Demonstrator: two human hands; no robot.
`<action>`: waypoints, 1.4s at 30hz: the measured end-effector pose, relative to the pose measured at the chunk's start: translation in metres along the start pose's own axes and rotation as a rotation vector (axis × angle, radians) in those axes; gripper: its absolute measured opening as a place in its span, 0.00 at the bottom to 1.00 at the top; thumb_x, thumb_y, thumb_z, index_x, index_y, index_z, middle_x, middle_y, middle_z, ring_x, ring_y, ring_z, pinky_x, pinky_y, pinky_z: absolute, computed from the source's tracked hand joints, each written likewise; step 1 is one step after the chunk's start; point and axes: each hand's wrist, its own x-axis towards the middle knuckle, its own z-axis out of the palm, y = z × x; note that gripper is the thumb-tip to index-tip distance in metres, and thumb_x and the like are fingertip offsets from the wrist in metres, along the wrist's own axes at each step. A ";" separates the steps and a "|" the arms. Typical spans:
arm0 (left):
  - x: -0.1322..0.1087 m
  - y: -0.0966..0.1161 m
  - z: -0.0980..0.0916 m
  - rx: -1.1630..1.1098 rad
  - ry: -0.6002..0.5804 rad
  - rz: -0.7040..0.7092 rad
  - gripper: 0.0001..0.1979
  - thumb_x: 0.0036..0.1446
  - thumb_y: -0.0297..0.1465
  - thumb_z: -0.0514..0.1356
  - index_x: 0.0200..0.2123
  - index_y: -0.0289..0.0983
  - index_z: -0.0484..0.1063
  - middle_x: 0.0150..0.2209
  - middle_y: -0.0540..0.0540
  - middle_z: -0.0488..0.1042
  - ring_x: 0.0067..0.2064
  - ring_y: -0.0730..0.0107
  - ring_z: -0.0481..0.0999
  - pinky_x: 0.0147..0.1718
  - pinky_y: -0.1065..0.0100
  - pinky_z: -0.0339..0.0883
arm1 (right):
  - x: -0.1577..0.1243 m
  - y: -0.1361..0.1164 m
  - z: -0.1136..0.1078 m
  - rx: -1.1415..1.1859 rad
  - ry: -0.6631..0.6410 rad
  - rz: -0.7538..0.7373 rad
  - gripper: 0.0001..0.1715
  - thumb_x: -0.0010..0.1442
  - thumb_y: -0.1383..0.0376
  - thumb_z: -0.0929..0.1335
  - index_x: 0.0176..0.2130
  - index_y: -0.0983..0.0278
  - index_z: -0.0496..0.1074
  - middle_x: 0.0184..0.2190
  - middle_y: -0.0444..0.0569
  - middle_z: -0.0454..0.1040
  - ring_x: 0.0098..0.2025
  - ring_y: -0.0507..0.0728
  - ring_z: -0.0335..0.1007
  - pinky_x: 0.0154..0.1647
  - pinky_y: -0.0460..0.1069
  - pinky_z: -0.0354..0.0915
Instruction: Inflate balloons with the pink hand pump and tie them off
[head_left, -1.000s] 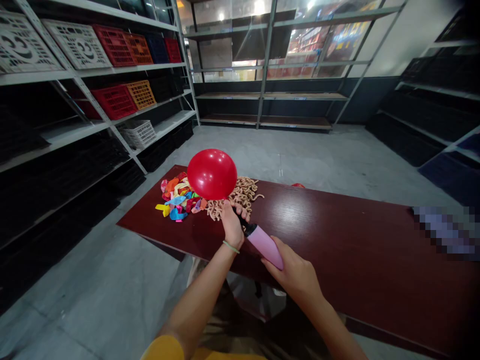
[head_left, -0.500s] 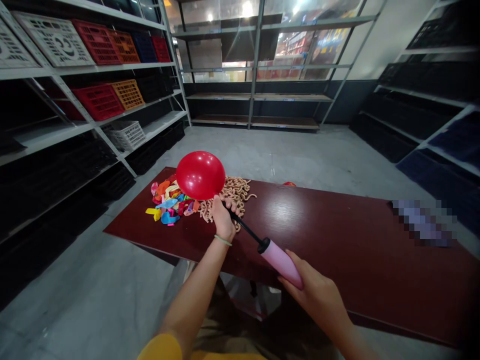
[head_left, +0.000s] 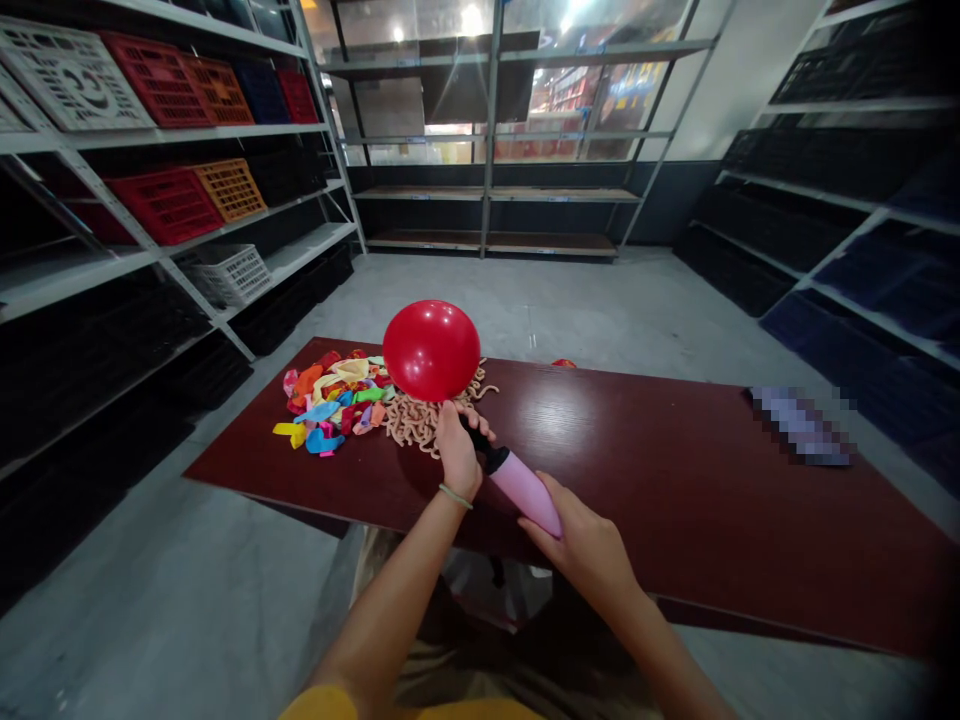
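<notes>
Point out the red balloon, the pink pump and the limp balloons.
Red balloon [head_left: 431,350]: head view, middle of its round body.
Pink pump [head_left: 526,493]: head view, middle of its pink barrel.
Limp balloons [head_left: 320,411]: head view, a light-blue one near the pile's middle.

Open tabletop stretches rightward from your right hand to a pixelated object, while a red balloon blocks the way ahead of your left hand; limp balloons and tan curls crowd the left.
</notes>
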 end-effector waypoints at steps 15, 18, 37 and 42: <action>0.033 0.003 -0.016 0.144 -0.043 -0.002 0.17 0.59 0.45 0.58 0.30 0.37 0.62 0.23 0.52 0.71 0.28 0.70 0.77 0.33 0.65 0.74 | -0.047 0.070 -0.045 -0.277 0.119 0.281 0.34 0.65 0.48 0.63 0.64 0.57 0.57 0.53 0.51 0.75 0.45 0.61 0.77 0.32 0.50 0.70; 0.027 -0.005 -0.022 0.238 -0.184 -0.079 0.18 0.58 0.46 0.59 0.30 0.37 0.62 0.24 0.51 0.72 0.28 0.70 0.77 0.31 0.66 0.74 | -0.036 0.094 -0.058 -0.431 0.061 0.357 0.33 0.66 0.49 0.62 0.64 0.59 0.57 0.49 0.52 0.75 0.42 0.62 0.77 0.28 0.50 0.65; 0.016 -0.025 -0.042 0.454 -0.462 -0.313 0.20 0.58 0.48 0.58 0.31 0.37 0.62 0.24 0.51 0.72 0.26 0.69 0.76 0.30 0.65 0.74 | 0.023 0.119 -0.044 -0.545 0.009 0.252 0.34 0.65 0.50 0.63 0.64 0.62 0.58 0.51 0.56 0.73 0.46 0.63 0.70 0.38 0.54 0.58; 0.018 -0.024 -0.044 0.431 -0.459 -0.312 0.19 0.58 0.47 0.58 0.31 0.37 0.62 0.24 0.51 0.72 0.27 0.69 0.76 0.30 0.65 0.74 | 0.027 0.118 -0.047 -0.502 0.013 0.251 0.35 0.64 0.48 0.63 0.64 0.61 0.58 0.52 0.56 0.72 0.46 0.65 0.70 0.40 0.55 0.60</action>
